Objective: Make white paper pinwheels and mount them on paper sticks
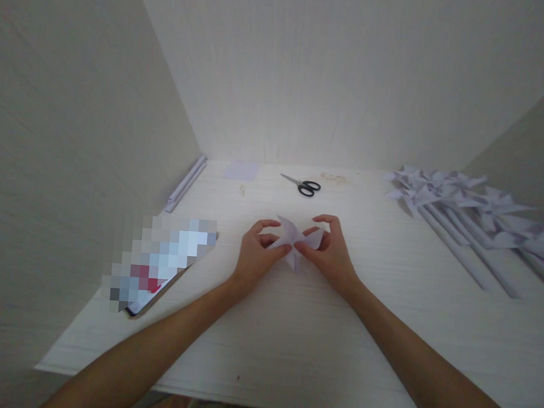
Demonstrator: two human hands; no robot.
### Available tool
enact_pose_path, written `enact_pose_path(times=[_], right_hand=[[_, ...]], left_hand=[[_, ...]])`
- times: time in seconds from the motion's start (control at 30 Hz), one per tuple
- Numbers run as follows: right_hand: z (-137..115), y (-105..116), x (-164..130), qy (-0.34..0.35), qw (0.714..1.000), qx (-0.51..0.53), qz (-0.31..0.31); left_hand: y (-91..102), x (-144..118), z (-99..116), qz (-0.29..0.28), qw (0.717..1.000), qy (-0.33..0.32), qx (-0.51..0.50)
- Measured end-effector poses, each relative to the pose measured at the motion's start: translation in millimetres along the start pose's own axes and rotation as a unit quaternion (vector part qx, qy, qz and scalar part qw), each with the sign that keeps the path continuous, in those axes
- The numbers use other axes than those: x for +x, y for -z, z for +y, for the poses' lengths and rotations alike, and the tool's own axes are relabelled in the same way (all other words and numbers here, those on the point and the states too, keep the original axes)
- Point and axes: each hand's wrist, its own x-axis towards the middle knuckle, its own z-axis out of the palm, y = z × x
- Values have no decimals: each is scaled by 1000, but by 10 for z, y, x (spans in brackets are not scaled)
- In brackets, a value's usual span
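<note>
While your left hand (255, 252) and right hand (328, 253) pinch the folded paper pinwheel (297, 240), you're apparently mid-fold; next, gather its points at centre.

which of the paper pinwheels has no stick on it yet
The pinwheel head pinched between the left hand and right hand at the table's middle. The finished pinwheels lying at the right edge all have rolled paper sticks.

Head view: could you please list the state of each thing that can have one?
folded paper: partly folded, pinched by both hands
left hand: pinching the paper
right hand: pinching the paper
scissors: shut, lying flat
paper pinwheels: finished, lying in a row
</note>
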Motion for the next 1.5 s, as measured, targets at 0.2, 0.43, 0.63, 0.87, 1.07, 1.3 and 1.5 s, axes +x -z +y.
enact_pose_path(times=[0.2, 0.43, 0.63, 0.87, 1.07, 1.3, 1.5], right_hand=[[13, -10, -13, -6, 1000, -11, -7], [51, -7, -23, -3, 1000, -7, 12], [19, -28, -36, 3, 999, 6, 32], [21, -33, -35, 4, 1000, 10, 22], [15, -8, -48, -17, 998, 51, 32], [65, 73, 4, -26, 989, 120, 88], [88, 53, 10, -35, 989, 114, 87]], left_hand=[[-16, 1, 6, -2, 1000, 3, 16], [-1, 11, 5, -7, 1000, 6, 17], [-7, 3, 22, -4, 1000, 16, 4], [-11, -6, 30, -12, 1000, 22, -18], [42, 14, 31, -22, 998, 35, -51], [136, 41, 31, -28, 995, 43, -84], [142, 45, 5, -31, 996, 31, -81]])
